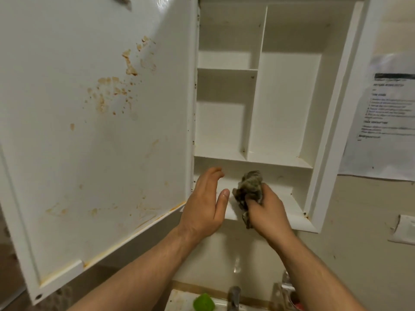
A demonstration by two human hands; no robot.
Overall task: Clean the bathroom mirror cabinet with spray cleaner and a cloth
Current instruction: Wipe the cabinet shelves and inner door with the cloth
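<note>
The white cabinet stands open in front of me, its shelves bare. Its door swings out to the left, the inner face blotched with orange-brown stains. My right hand grips a crumpled, dirty grey-brown cloth at the front lip of the bottom shelf. My left hand hovers just left of the cloth, fingers straight and relaxed, holding nothing. No spray bottle can be made out for certain.
A printed paper sheet hangs on the wall right of the cabinet. Below are a sink edge, a metal tap and a green object. A white wall fitting sits at far right.
</note>
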